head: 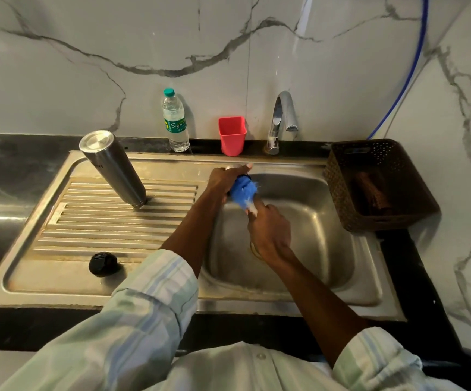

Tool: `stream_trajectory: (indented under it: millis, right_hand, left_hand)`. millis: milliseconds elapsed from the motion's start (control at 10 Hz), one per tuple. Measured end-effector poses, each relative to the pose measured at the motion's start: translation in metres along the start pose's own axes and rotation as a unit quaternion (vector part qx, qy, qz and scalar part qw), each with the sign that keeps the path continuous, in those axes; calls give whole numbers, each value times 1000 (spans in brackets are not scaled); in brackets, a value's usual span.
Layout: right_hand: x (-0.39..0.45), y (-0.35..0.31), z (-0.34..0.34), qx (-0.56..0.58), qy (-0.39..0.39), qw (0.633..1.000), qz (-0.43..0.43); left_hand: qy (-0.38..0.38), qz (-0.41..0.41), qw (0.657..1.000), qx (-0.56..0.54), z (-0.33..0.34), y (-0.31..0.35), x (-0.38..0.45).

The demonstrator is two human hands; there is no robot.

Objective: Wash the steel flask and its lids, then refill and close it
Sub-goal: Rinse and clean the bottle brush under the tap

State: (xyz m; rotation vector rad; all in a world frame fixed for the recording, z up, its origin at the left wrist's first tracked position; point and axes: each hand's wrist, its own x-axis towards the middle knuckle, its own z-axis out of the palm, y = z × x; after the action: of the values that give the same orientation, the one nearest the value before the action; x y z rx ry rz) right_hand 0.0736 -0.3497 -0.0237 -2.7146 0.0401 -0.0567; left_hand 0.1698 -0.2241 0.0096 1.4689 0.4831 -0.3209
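The steel flask [113, 167] stands upside down on the ribbed drainboard [68, 235], left of the basin. A black inner lid [103, 264] lies on the drainboard near its front edge. Over the sink basin [313, 235], my left hand [226, 179] grips a steel lid, which it mostly hides. My right hand [269, 230] holds the handle of a blue bottle brush [242, 190], whose bristles press into the lid.
A plastic water bottle [174, 122] and a red cup [232, 135] stand against the marble wall behind the sink. The tap [282, 119] is off. A brown perforated basket [381, 184] sits at the basin's right edge. A blue hose [409, 77] hangs at the right.
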Motion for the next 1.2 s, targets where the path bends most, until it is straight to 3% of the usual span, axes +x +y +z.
stream_trajectory:
  millis: [100, 200, 300, 400, 500, 600, 700, 800, 900, 1000, 1100, 1200]
  right_hand:
    - [5, -3, -2, 486, -137, 841, 192]
    - [7, -5, -6, 693, -231, 612, 303]
    - [-1, -7, -5, 331, -20, 929, 164]
    - [-4, -6, 4, 59, 42, 994, 82]
    - [6, -4, 4, 402, -51, 894, 190]
    - [9, -6, -12, 760, -198, 549, 287]
    - [5, -3, -16, 467, -26, 850, 241]
    - [-1, 7, -13, 120, 68, 980, 141]
    - [1, 11, -12, 97, 58, 986, 121]
    - [10, 10, -20, 625, -96, 730, 260]
    - [5, 9, -22, 637, -74, 716, 276]
    - [0, 18, -13, 190, 52, 965, 173]
  left_hand:
    - [-78, -19, 996, -30, 1, 2, -3]
    - [-141, -29, 983, -112, -3, 0, -3]
    - [-64, -11, 997, -28, 1, -1, 3]
    - [-9, 15, 998, 53, 12, 6, 4]
    - [-72, 13, 997, 35, 18, 14, -4]
    - [-178, -30, 978, -101, 15, 9, -2]
    - [-128, -29, 991, -28, 21, 9, 2]
    - [-74, 24, 997, 21, 33, 13, 3]
    - [-67, 49, 996, 36, 39, 16, 3]
    - [-143, -17, 988, -53, 35, 9, 1]
    - [-154, -59, 982, -91, 35, 4, 1]
    - [-76, -35, 996, 8, 42, 9, 2]
